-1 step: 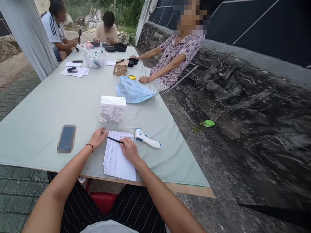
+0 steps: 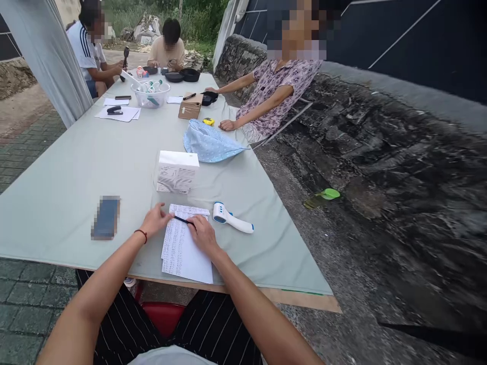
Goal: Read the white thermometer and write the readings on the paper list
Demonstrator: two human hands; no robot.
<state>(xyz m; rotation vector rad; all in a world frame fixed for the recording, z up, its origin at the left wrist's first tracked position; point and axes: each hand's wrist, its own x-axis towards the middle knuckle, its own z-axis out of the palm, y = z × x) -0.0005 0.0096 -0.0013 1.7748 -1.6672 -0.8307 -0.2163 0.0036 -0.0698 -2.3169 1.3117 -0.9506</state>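
A dark pen [image 2: 180, 219] lies across a written sheet of paper [image 2: 186, 253] on the table in front of me. The fingers of my right hand [image 2: 202, 233] are closed on the pen's right end, with the hand resting over the sheet. At the pen's other end, my left hand [image 2: 155, 221] pinches the tip between thumb and finger; a red band circles that wrist. To the right of the paper lies a white and blue infrared thermometer [image 2: 233, 218]. Beyond the sheet stands a white box [image 2: 177, 172] with printed text.
A phone [image 2: 105, 218] lies to the left. Farther off are a blue cloth [image 2: 213, 142], a yellow tape measure [image 2: 208, 121], a brown notebook [image 2: 189, 110], a stapler [image 2: 114, 110] and a clear basket [image 2: 150, 95]. A person in a patterned shirt [image 2: 274, 96] sits at right; two others sit at the far end.
My left hand has moved slightly right and its thumb and finger now meet the pen's left end. The right hand keeps its hold. The view has shifted a little.
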